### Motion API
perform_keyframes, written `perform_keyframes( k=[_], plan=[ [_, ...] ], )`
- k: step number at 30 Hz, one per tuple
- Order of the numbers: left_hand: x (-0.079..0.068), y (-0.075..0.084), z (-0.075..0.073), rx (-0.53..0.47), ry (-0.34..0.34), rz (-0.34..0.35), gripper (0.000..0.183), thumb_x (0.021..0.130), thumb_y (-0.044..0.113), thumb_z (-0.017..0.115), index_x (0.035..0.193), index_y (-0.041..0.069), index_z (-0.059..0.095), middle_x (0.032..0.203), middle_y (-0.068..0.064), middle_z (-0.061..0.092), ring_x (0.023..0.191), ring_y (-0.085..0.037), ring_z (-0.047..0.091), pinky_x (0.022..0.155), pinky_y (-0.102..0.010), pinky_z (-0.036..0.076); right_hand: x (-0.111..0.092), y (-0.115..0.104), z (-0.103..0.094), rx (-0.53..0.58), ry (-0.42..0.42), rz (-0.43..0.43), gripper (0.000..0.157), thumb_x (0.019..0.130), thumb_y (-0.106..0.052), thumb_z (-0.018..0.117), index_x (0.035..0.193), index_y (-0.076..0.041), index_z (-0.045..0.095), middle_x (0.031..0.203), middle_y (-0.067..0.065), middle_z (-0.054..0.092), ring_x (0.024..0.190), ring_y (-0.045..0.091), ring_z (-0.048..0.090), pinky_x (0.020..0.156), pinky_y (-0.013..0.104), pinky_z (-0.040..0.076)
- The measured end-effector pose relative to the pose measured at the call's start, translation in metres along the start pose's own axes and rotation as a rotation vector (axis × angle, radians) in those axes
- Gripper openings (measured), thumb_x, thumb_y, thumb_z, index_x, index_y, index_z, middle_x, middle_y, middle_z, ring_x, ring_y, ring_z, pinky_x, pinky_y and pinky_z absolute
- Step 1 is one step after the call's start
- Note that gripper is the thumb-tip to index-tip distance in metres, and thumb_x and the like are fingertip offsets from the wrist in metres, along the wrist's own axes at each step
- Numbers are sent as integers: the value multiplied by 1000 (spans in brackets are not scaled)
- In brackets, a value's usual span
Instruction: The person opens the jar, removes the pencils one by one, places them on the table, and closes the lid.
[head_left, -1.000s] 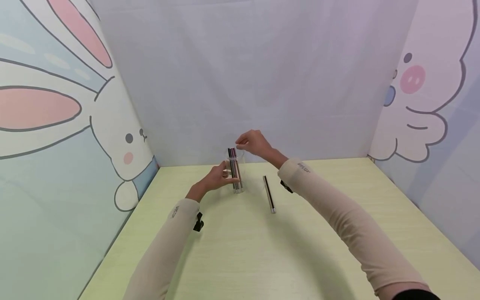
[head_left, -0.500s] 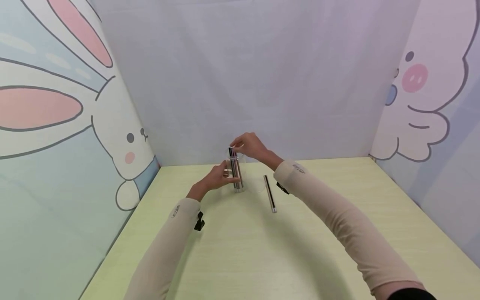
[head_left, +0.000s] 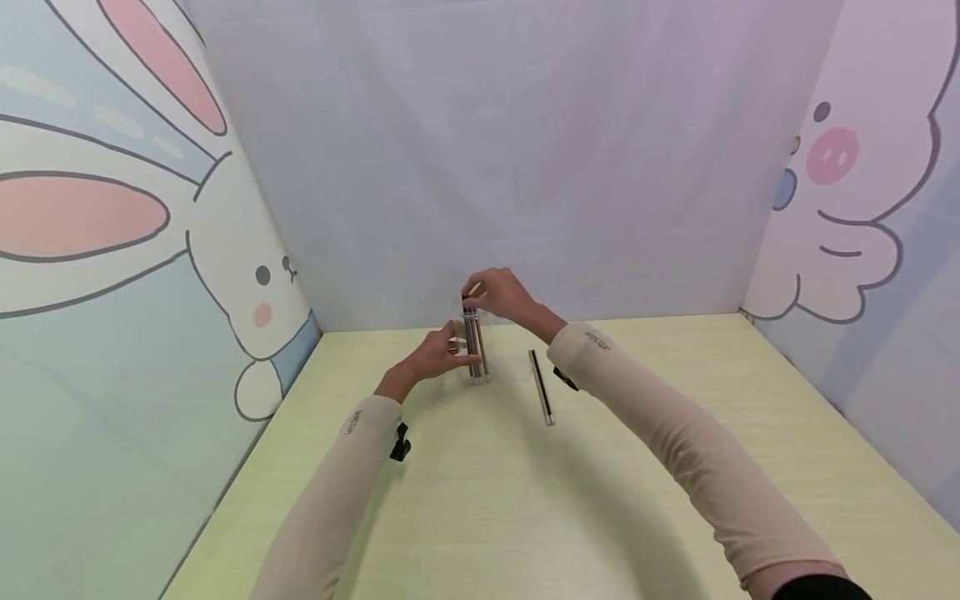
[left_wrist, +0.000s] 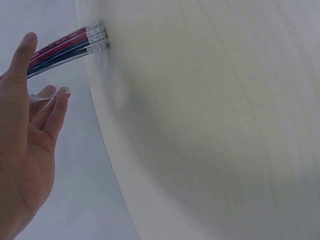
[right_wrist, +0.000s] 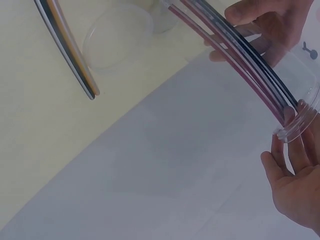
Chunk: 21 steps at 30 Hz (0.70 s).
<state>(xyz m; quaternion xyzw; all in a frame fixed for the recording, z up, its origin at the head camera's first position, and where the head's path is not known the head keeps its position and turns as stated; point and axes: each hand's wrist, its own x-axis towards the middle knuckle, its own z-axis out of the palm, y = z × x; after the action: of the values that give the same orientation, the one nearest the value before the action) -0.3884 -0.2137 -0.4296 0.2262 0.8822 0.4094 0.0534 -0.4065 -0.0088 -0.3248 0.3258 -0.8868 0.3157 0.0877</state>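
A clear plastic jar (right_wrist: pixel 300 129) with several pencils (head_left: pixel 477 346) stands near the table's back edge. My left hand (head_left: pixel 435 355) grips the jar from the left, its thumb across the near side. In the left wrist view the pencils' silvery ends (left_wrist: pixel 95 36) show at the jar's bottom, with red and dark shafts. My right hand (head_left: pixel 498 293) is at the jar's mouth, thumb and fingers pinched about the pencil tops. The right wrist view has its fingertips (right_wrist: pixel 289 116) inside the rim against the pencils.
A few loose pencils (head_left: pixel 542 387), dark and orange in the right wrist view, lie on the table (head_left: pixel 465 508) right of the jar. A round clear lid (right_wrist: pixel 118 38) lies between them and the jar. A pale cloth wall (head_left: pixel 375 208) rises behind.
My right hand has moved left from beside the jar's mouth onto the pencil tops, then slightly down. The left hand keeps its grip on the jar; the loose pencils stay put.
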Motion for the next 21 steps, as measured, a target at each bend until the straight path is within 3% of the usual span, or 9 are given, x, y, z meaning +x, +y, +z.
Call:
perform_keyframes(
  k=[9, 21],
  plan=[
    [-1, -1, 0, 15, 2, -1, 63, 93, 36, 81, 134, 5, 43, 143, -21, 51, 135, -40, 56, 109, -47, 52, -4, 1, 4, 53, 22, 2, 11, 97, -15, 77, 103, -8, 73, 102, 9, 78, 92, 20, 76, 80, 37, 63],
    [-2, 2, 0, 1, 2, -2, 63, 93, 35, 81, 134, 6, 43, 145, -21, 50, 136, -40, 55, 110, -46, 52, -3, 5, 3, 24, 42, -44, 19, 98, -15, 75, 113, -2, 75, 105, 11, 78, 92, 22, 76, 82, 40, 63]
  ],
)
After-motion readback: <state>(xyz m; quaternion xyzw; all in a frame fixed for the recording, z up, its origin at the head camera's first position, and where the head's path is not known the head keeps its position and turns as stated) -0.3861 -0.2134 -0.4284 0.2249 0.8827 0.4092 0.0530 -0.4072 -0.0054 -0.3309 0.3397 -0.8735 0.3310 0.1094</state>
